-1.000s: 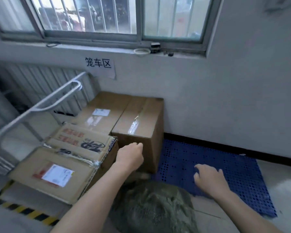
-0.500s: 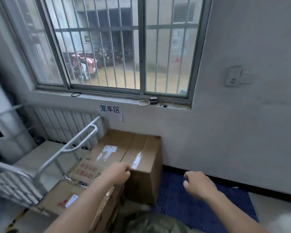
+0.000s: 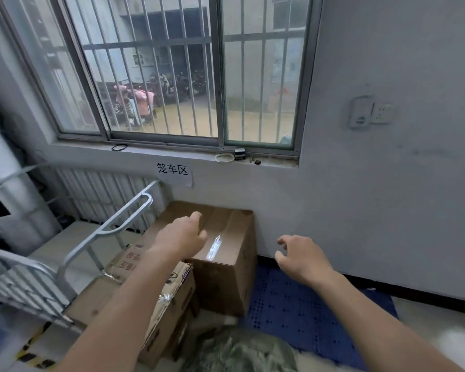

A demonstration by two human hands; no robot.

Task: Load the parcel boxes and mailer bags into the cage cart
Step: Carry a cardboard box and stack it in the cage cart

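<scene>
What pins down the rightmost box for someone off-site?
Find the barred window, then the paper sign under its sill. The rightmost box stands below it against the wall, beside the blue mat. Unlike the red-printed box in front, it is plain brown with shiny tape.

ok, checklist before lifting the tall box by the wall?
1. Left hand grip on tall box: cannot tell; fingers curl over its top, contact unclear.
2. Right hand free: ok; open, holding nothing, above the blue mat.
3. Top seam taped: ok.
4. Box's right side free: ok.
5. Box's left side free: not ok; printed box sits close against it.
6. Path into cage cart: cannot tell.
</scene>
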